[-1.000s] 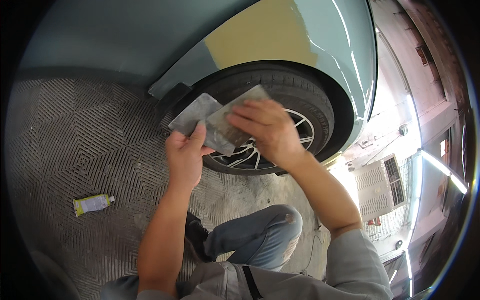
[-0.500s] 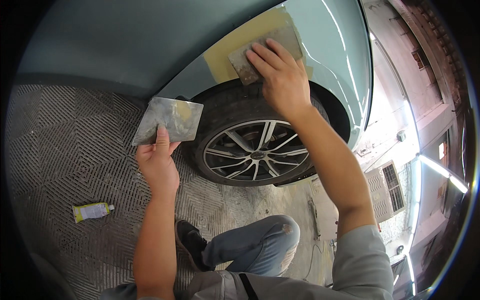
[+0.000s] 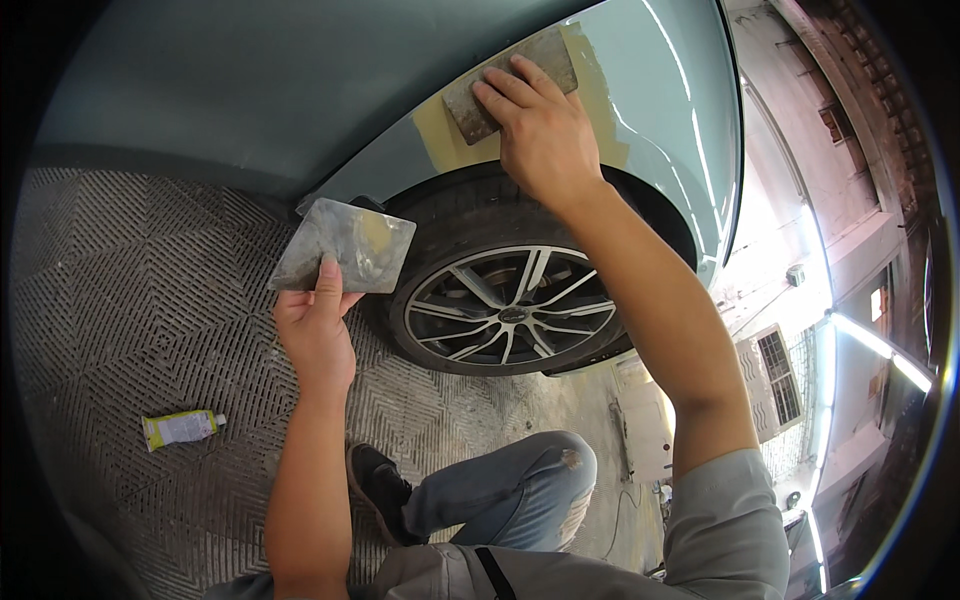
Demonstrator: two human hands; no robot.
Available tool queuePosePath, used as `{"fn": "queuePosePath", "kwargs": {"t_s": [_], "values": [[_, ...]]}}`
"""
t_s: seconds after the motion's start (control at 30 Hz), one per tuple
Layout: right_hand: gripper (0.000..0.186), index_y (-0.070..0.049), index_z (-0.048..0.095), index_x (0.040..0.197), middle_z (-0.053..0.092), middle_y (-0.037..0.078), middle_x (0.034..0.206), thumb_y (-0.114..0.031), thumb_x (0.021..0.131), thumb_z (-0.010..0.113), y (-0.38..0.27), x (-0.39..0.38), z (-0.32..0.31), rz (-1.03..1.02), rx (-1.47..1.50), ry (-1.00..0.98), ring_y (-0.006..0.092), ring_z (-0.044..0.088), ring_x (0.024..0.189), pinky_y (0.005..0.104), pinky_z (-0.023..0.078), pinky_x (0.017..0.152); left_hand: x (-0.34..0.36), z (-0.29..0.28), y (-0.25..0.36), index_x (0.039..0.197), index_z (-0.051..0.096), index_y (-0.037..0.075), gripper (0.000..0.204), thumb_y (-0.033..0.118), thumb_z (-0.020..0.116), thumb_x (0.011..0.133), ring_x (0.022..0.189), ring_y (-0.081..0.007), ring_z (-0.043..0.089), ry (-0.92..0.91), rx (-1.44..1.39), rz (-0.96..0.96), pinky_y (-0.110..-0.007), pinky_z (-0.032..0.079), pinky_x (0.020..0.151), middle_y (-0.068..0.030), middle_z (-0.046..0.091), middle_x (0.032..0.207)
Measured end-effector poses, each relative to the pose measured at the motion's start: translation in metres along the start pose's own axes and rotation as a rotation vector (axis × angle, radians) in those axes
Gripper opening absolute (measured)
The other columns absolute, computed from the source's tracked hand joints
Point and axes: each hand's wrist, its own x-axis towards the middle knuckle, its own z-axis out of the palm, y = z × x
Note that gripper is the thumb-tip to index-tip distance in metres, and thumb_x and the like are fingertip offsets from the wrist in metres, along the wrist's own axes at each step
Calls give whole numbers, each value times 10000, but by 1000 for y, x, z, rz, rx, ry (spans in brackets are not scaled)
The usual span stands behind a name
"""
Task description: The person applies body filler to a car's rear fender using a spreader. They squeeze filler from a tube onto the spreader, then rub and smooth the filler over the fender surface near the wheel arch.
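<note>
My right hand (image 3: 545,135) presses a flat grey spreader (image 3: 468,110) against the car fender (image 3: 655,90), above the wheel arch. Under and around the spreader lies a smooth patch of yellowish body filler (image 3: 597,100). My left hand (image 3: 320,330) pinches a flat grey plate (image 3: 345,245), thumb on top, in front of the tyre. A dab of yellow filler (image 3: 376,232) sits near that plate's right side. Below the fender is the wheel (image 3: 512,315) with its dark tyre and silver spokes. The fingertips of my right hand rest on the spreader's face.
A yellow and white tube (image 3: 183,429) lies on the ribbed grey floor tiles (image 3: 130,320) at the left. The grey-blue car door (image 3: 250,90) extends along the upper left. My bent knee (image 3: 565,470) and dark shoe (image 3: 378,485) are below the wheel.
My right hand has slid the spreader up and to the left over the filler, uncovering more of the patch on the right. The plate in my left hand has shifted slightly right.
</note>
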Motion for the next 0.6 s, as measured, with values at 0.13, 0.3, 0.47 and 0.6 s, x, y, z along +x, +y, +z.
{"fn": "queuePosePath", "kwargs": {"t_s": [0.13, 0.3, 0.47, 0.6], "values": [[426, -146, 621, 1139, 567, -17, 1238, -18, 741, 541, 1, 3, 1, 11, 25, -1, 209, 461, 1224, 379, 445, 818, 0, 1, -3, 1050, 596, 6, 223, 188, 585, 921, 879, -131, 624, -47, -20, 14, -288, 535, 768, -70, 635, 1006], [425, -143, 619, 1135, 560, -19, 1227, -36, 728, 558, -2, -5, 0, 69, 73, -41, 211, 444, 1230, 380, 439, 838, -1, 1, -1, 1042, 577, -3, 218, 184, 568, 929, 914, -168, 639, -34, 16, -4, -323, 551, 780, -95, 630, 1043], [436, -133, 617, 1127, 554, -11, 1192, -50, 701, 585, -14, -39, 5, 167, 130, -66, 218, 425, 1230, 385, 426, 877, -2, -1, 4, 1061, 589, 1, 229, 187, 573, 927, 869, -136, 637, -58, 8, 17, -284, 546, 750, -73, 639, 1010], [456, -138, 620, 1127, 545, -6, 1206, -23, 686, 591, -20, -68, 14, 240, 201, -49, 223, 429, 1224, 391, 425, 896, -4, 0, 9, 1057, 592, 1, 227, 186, 574, 926, 856, -119, 636, -28, 11, 13, -261, 543, 733, -67, 644, 997]]}}
